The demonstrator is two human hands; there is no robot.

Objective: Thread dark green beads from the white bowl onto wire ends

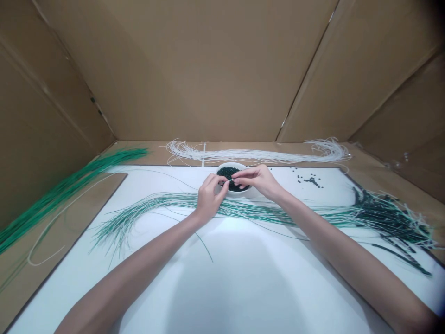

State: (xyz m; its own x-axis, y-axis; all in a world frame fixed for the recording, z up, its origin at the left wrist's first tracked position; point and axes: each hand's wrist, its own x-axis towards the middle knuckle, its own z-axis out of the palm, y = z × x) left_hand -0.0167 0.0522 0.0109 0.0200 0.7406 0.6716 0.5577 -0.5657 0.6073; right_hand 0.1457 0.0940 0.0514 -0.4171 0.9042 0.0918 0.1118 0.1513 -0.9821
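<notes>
A small white bowl (239,191) of dark green beads (226,172) stands at the far middle of the white sheet (243,278). My left hand (209,198) is pinched closed just in front of the bowl, holding a thin cord whose tail runs down toward me. My right hand (259,180) hovers over the bowl's right side, fingertips pinched together near the left hand's; what they pinch is too small to name. A wide bundle of green and white cords (167,204) lies across the sheet under both wrists.
White cords (257,154) lie along the back edge. Green cords (66,188) slant along the left cardboard wall. Beaded dark strands (385,215) pile at the right, with loose beads (310,180) behind them. Cardboard walls enclose the work area.
</notes>
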